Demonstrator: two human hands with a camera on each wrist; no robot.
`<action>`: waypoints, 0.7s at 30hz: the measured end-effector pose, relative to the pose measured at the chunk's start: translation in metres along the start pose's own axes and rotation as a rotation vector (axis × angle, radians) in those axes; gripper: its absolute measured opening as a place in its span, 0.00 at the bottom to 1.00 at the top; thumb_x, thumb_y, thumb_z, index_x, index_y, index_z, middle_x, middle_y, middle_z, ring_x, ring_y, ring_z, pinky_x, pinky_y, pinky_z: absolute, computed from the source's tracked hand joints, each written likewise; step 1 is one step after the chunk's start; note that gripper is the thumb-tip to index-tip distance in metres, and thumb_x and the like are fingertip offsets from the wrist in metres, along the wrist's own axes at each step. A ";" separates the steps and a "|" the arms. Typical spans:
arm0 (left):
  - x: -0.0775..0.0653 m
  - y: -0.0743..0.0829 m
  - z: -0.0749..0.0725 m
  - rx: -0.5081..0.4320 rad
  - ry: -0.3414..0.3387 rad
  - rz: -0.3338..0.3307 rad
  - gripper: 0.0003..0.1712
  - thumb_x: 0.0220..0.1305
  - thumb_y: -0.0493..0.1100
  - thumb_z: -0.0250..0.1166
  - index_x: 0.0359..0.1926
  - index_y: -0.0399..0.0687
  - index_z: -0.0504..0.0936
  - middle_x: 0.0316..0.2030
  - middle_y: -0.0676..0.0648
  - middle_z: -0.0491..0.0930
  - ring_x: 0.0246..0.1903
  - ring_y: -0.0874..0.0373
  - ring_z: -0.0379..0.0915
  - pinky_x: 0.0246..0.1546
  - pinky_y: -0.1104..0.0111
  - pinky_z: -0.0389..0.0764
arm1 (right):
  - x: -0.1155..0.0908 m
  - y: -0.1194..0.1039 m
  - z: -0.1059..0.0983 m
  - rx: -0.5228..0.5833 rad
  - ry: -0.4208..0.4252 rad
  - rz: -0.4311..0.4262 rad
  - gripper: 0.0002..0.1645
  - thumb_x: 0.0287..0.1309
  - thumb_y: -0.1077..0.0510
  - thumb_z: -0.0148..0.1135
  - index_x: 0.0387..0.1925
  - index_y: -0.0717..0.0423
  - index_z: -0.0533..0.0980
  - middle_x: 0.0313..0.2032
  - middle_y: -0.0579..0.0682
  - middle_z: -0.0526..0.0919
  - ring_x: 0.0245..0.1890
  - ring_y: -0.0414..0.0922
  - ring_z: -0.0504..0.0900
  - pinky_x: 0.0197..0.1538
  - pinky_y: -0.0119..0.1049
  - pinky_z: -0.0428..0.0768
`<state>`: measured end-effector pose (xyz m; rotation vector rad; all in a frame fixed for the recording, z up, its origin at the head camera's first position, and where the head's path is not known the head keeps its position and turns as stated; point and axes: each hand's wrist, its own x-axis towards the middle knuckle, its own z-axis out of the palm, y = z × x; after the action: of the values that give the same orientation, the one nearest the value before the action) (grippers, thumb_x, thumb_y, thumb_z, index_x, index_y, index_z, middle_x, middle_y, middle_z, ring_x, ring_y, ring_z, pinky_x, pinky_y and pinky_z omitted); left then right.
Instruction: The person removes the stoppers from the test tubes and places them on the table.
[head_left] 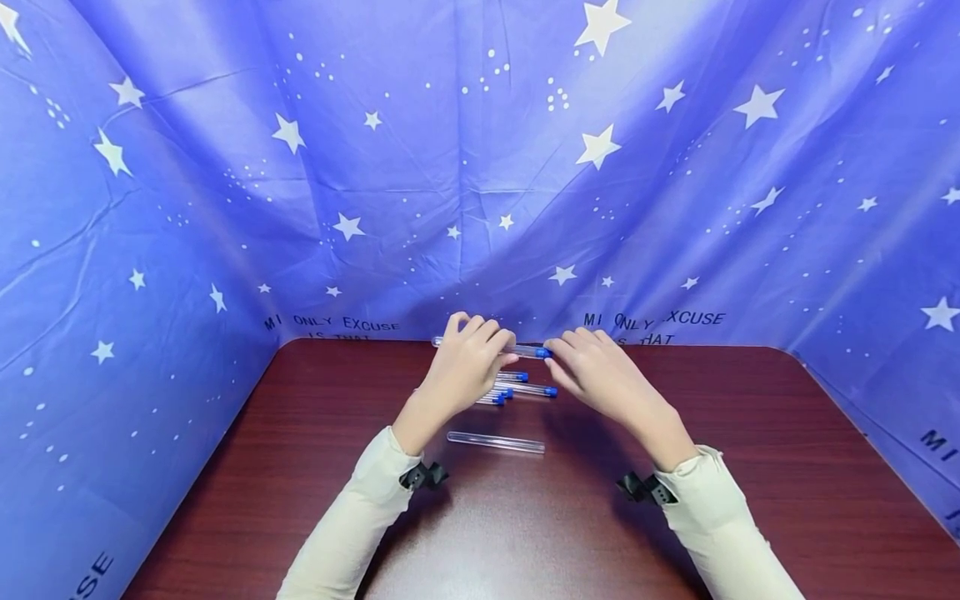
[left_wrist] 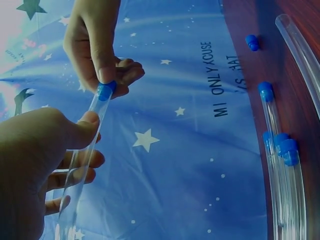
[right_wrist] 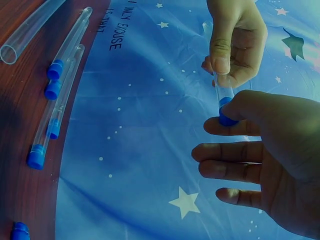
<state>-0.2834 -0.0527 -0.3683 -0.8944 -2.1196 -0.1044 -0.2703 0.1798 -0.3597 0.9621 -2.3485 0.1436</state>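
Observation:
My left hand [head_left: 467, 362] grips a clear test tube [left_wrist: 82, 170] between thumb and fingers, raised above the far part of the table. A blue cap [left_wrist: 106, 91] sits at the tube's right end. With thumb and index finger, my right hand [head_left: 607, 375] pinches that cap, while its other fingers extend loosely, as the right wrist view shows. Whether the cap is fully seated cannot be told. Below the hands lie several capped test tubes [head_left: 528, 389], partly hidden by the left hand in the head view. Nearer me lies an uncapped test tube [head_left: 495, 442].
A loose blue cap [left_wrist: 252, 42] lies on the dark red-brown table [head_left: 750, 467], apart from the tubes. Blue star-printed curtains [head_left: 420, 183] stand close behind the table's far edge and along both sides.

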 end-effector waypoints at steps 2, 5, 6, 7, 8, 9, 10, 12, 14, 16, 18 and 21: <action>0.000 0.000 -0.001 -0.010 0.012 0.011 0.06 0.68 0.48 0.68 0.39 0.53 0.83 0.31 0.54 0.81 0.34 0.56 0.77 0.53 0.56 0.73 | 0.000 0.000 0.000 0.000 0.009 -0.011 0.12 0.65 0.55 0.62 0.42 0.60 0.82 0.33 0.53 0.83 0.36 0.54 0.80 0.45 0.49 0.78; -0.001 0.000 -0.002 -0.023 0.016 0.021 0.05 0.66 0.47 0.70 0.38 0.53 0.83 0.30 0.54 0.81 0.33 0.56 0.77 0.53 0.56 0.74 | -0.001 -0.001 0.000 -0.001 0.024 -0.027 0.12 0.63 0.56 0.63 0.42 0.60 0.82 0.34 0.53 0.83 0.36 0.54 0.80 0.44 0.49 0.78; -0.001 0.000 -0.002 -0.024 0.018 0.025 0.05 0.66 0.47 0.70 0.38 0.53 0.83 0.30 0.54 0.81 0.33 0.56 0.77 0.53 0.56 0.74 | -0.001 -0.001 0.000 -0.002 0.029 -0.030 0.12 0.63 0.56 0.63 0.42 0.60 0.82 0.34 0.53 0.83 0.36 0.54 0.80 0.44 0.49 0.78; -0.001 0.000 -0.002 -0.024 0.019 0.029 0.05 0.66 0.47 0.70 0.38 0.53 0.83 0.29 0.54 0.81 0.33 0.56 0.77 0.53 0.56 0.74 | -0.001 -0.002 0.000 -0.001 0.033 -0.032 0.11 0.63 0.56 0.63 0.42 0.60 0.82 0.34 0.53 0.83 0.36 0.54 0.80 0.44 0.49 0.78; -0.002 0.000 -0.002 -0.020 0.022 0.035 0.05 0.66 0.47 0.70 0.37 0.53 0.83 0.29 0.54 0.81 0.33 0.57 0.77 0.53 0.57 0.74 | -0.001 -0.002 0.000 -0.001 0.037 -0.035 0.11 0.63 0.56 0.63 0.42 0.60 0.82 0.33 0.53 0.83 0.36 0.53 0.80 0.44 0.48 0.78; -0.002 0.000 -0.002 -0.015 0.026 0.041 0.05 0.66 0.47 0.69 0.37 0.53 0.83 0.29 0.55 0.82 0.32 0.57 0.77 0.52 0.57 0.74 | -0.001 -0.003 0.000 -0.002 0.041 -0.040 0.11 0.63 0.57 0.64 0.42 0.60 0.82 0.33 0.53 0.83 0.35 0.53 0.80 0.43 0.48 0.78; -0.002 0.000 -0.002 -0.009 0.035 0.048 0.05 0.66 0.46 0.70 0.37 0.53 0.83 0.29 0.55 0.82 0.32 0.57 0.78 0.52 0.57 0.74 | -0.001 -0.003 0.000 -0.002 0.045 -0.046 0.11 0.62 0.57 0.64 0.42 0.60 0.82 0.33 0.53 0.83 0.35 0.53 0.80 0.43 0.48 0.78; -0.002 0.000 -0.001 0.002 0.048 0.061 0.05 0.65 0.46 0.70 0.36 0.52 0.83 0.28 0.55 0.83 0.31 0.57 0.78 0.51 0.58 0.74 | -0.001 -0.005 0.000 0.002 0.058 -0.066 0.10 0.62 0.58 0.65 0.41 0.61 0.82 0.33 0.52 0.83 0.35 0.52 0.79 0.42 0.46 0.77; -0.002 0.000 -0.002 0.011 0.053 0.066 0.03 0.64 0.44 0.70 0.35 0.52 0.84 0.27 0.55 0.84 0.30 0.57 0.78 0.51 0.58 0.74 | 0.000 -0.005 0.001 0.007 0.072 -0.092 0.09 0.60 0.60 0.66 0.40 0.62 0.82 0.32 0.52 0.82 0.33 0.52 0.79 0.41 0.45 0.77; -0.002 0.000 -0.002 0.018 0.047 0.067 0.02 0.63 0.41 0.70 0.35 0.52 0.84 0.26 0.55 0.84 0.30 0.57 0.77 0.51 0.58 0.74 | 0.001 -0.005 0.001 0.013 0.084 -0.114 0.09 0.58 0.61 0.67 0.39 0.63 0.82 0.31 0.52 0.82 0.33 0.51 0.78 0.39 0.44 0.76; -0.002 0.001 -0.002 0.023 0.032 0.063 0.01 0.64 0.40 0.68 0.35 0.52 0.84 0.26 0.55 0.84 0.29 0.57 0.77 0.51 0.58 0.74 | 0.001 -0.005 0.002 0.015 0.092 -0.128 0.08 0.57 0.62 0.68 0.38 0.63 0.82 0.31 0.52 0.82 0.32 0.50 0.78 0.39 0.44 0.75; -0.002 0.001 -0.001 0.025 0.019 0.055 0.02 0.67 0.41 0.66 0.36 0.51 0.84 0.27 0.54 0.85 0.29 0.56 0.76 0.50 0.58 0.74 | 0.001 -0.005 0.003 0.014 0.099 -0.137 0.09 0.57 0.62 0.68 0.38 0.63 0.82 0.30 0.52 0.82 0.32 0.50 0.78 0.39 0.44 0.75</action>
<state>-0.2811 -0.0530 -0.3691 -0.9334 -2.0727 -0.0577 -0.2693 0.1749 -0.3627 1.0938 -2.1868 0.1496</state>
